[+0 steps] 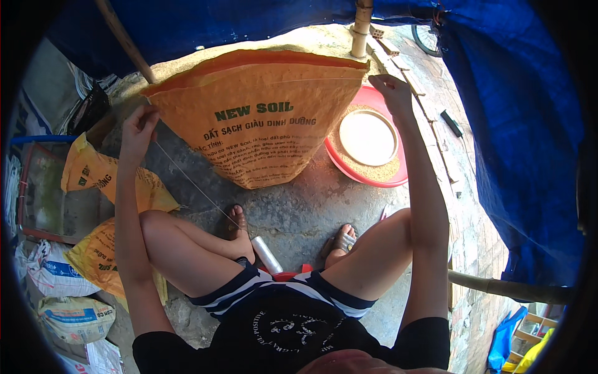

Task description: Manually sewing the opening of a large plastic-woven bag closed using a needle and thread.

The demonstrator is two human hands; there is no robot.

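Note:
A large orange sack (pixel 261 118) with dark printing stands upright in front of me, its wide mouth at the top. My left hand (pixel 141 129) is beside the sack's left top corner, fingers pinched on a thin white string (pixel 190 177). One length of it slants down from that hand toward a pale cylinder (pixel 266 254), likely a spool, between my feet. Another fine length crosses the upper front of the sack toward my right hand (pixel 393 93). Those right fingers are closed on it, just off the sack's right top corner.
Right of the sack, a red basin (pixel 363 177) holds grain and a round tray (pixel 369 138). Folded orange sacks (pixel 121 181) and white bags (pixel 59 271) lie at left. Bamboo poles (pixel 361 31) and blue tarpaulin (pixel 517 156) border the concrete floor (pixel 280 212).

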